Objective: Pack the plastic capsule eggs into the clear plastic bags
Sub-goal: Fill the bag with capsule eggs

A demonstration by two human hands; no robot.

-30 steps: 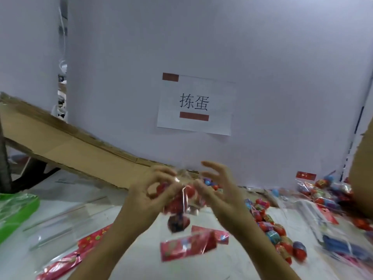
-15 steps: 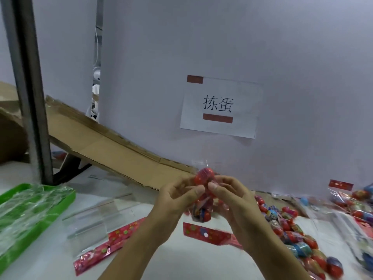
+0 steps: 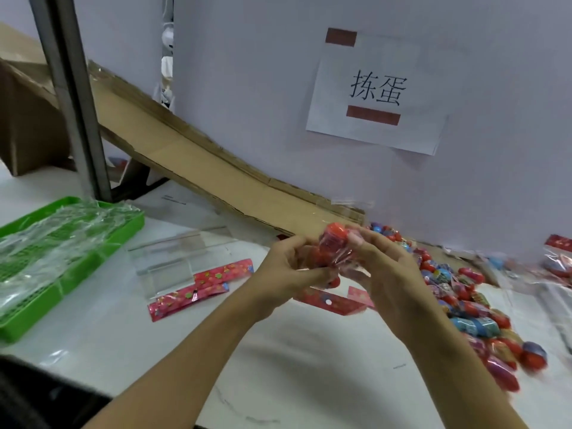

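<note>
1. Green plastic tray point(image 3: 18, 323), far left on the white tabletop point(image 3: 309, 366): it holds crumpled clear film and stands just before a grey metal post point(image 3: 71, 97).
2. Empty clear plastic bags point(image 3: 173, 258), lying flat beside the tray; their red printed header cards point(image 3: 198, 289) lie toward the person. Thin, limp and slippery film, judged best taken at the stiffer header or at the mouth edge.
3. Left hand point(image 3: 294, 270): grip closed, fingers curled round the lower part of the filled bag point(image 3: 337, 252), held above the tabletop at centre.
4. Right hand point(image 3: 383, 267): grip closed likewise, thumb and fingers pinching the bag's upper end. Red capsule eggs show through the film; the bag's own header hangs blurred below the hands.
5. Loose capsule eggs point(image 3: 470, 305), a heap on the tabletop just right of the right hand. Light, rigid, smooth shells, likely to roll; judged best pinched across the middle.
6. Packed bags point(image 3: 557, 261), far right, partly out of view.
7. Surroundings: a cardboard sheet point(image 3: 192, 162) slopes down behind the work; a white partition point(image 3: 247, 72) carries a paper label point(image 3: 376, 94).
</note>
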